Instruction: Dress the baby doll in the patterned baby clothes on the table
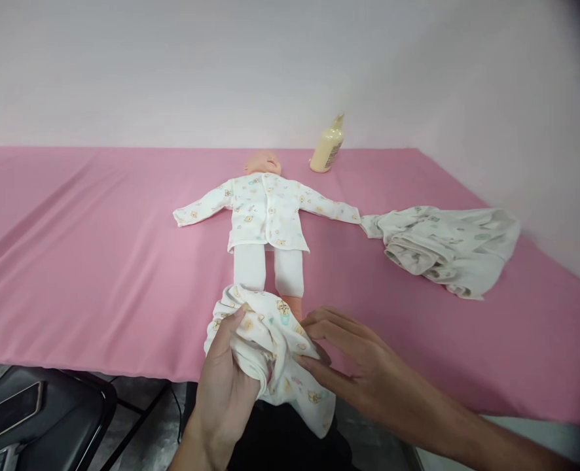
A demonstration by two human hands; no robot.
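Observation:
A baby doll lies on its back on the pink-covered table, its head at the far side. It wears a white printed jacket, closed at the front, and white leg coverings. Bunched around the doll's lower legs are white printed baby pants, with one part hanging past the table's near edge. My left hand grips the gathered cloth, thumb on top. On the other side, my right hand pinches the cloth's edge between thumb and fingers. The doll's feet are mostly hidden by the cloth; one reddish lower leg shows.
A pale yellow pump bottle stands near the wall, behind the doll's head. Crumpled white printed cloth lies to the right, touching the jacket's sleeve end. Below the table at left is a black chair with a phone on it.

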